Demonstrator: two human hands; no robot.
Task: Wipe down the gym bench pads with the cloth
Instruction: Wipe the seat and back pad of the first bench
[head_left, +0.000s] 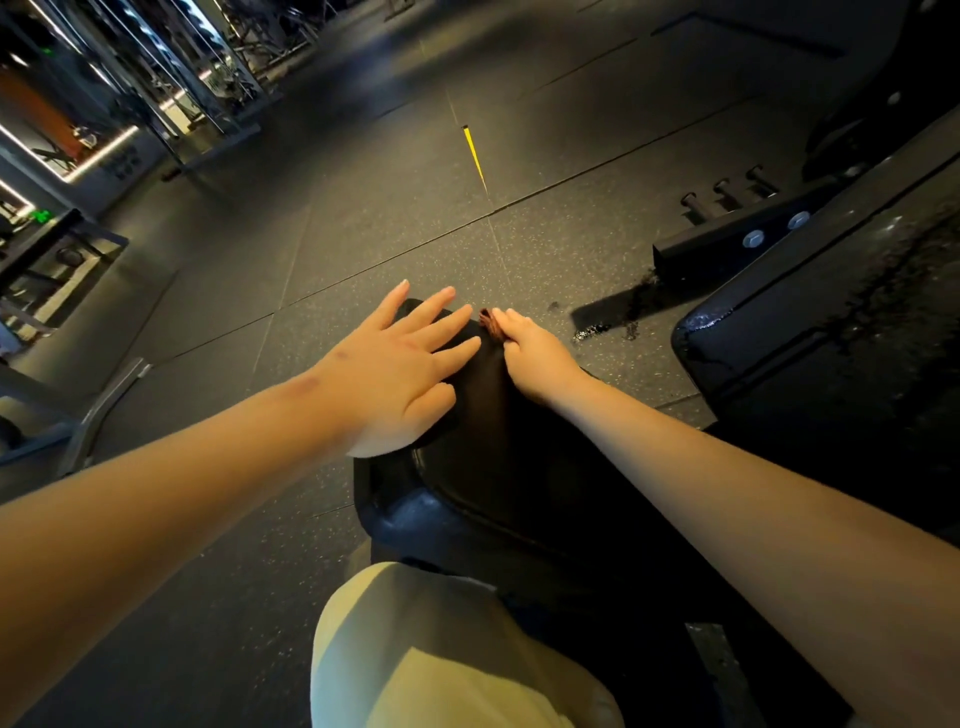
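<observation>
The speckled rubber floor (363, 218) fills most of the view, and a wet-looking black pad (831, 332) sits at the right. In the centre lies a smaller black bench pad (498, 467). The left hand (400, 374) presses flat on its far end, fingers straight and spread. Just beside it, the right hand (535, 353) curls around a reddish-brown cloth (488, 321) bunched at the pad's far edge; how far the cloth spreads is unclear.
</observation>
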